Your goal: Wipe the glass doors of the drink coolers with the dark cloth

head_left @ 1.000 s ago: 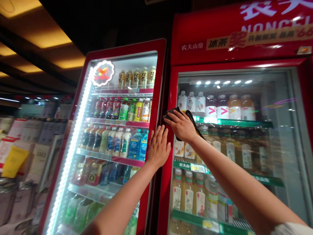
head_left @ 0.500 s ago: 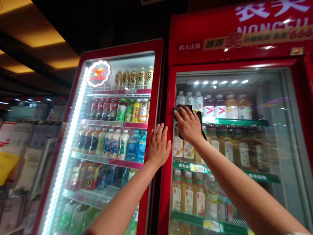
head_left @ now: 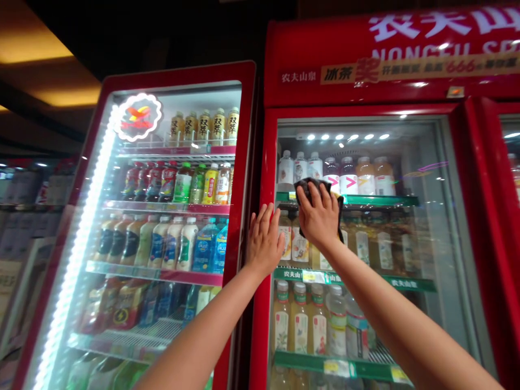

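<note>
My right hand presses a dark cloth with a yellowish edge flat against the glass door of the right fridge, near its upper left part. Its fingers lie over the cloth. My left hand is raised at the left red frame of that fridge, beside the gap between the two fridges. The fingers of this hand point up, slightly apart, and nothing is in them. Behind the glass, bottles stand on shelves with green edges.
At the left stands another red-framed fridge with a bright light strip and rows of bottles. Part of a further red fridge shows at the right edge. Blurred shelving is at the far left.
My right hand and the cloth have moved right across the glass, away from the left door frame. The view has shifted right, and my left hand now sits closer to the right fridge's frame.
</note>
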{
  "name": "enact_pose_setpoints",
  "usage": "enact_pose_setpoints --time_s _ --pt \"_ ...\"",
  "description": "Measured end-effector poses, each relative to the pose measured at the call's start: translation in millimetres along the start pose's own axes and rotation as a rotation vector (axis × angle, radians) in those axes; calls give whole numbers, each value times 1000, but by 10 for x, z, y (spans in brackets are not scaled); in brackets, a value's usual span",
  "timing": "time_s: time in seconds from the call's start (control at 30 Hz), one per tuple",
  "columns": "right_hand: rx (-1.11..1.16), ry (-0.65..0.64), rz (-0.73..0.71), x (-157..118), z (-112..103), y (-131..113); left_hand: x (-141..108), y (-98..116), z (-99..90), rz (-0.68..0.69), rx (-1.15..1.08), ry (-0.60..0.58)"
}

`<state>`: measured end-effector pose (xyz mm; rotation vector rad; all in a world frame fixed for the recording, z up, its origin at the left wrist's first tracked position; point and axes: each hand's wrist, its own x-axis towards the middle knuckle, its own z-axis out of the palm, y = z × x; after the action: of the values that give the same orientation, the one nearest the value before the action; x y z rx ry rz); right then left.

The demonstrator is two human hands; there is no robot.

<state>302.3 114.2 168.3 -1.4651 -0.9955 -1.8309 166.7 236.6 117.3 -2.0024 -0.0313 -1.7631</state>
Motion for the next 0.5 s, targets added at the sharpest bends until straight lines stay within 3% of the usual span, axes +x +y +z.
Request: enact_pose_setpoints --time_s 0.07,0.17,0.27,0.4,0.5 --pt "-22 -63 -94 -130 -54 -10 18 41 61 15 -9 14" --pt "-40 -124 -183 -52 -114 184 91 128 177 20 -32 24" --pt "-101 -56 -20 3 -178 558 159 225 252 30 -48 -5" --pt "-194 61 233 -447 -283 804 163 318 245 41 -41 -41" --pt "-180 -13 96 -738 -334 756 169 423 263 35 -40 -41"
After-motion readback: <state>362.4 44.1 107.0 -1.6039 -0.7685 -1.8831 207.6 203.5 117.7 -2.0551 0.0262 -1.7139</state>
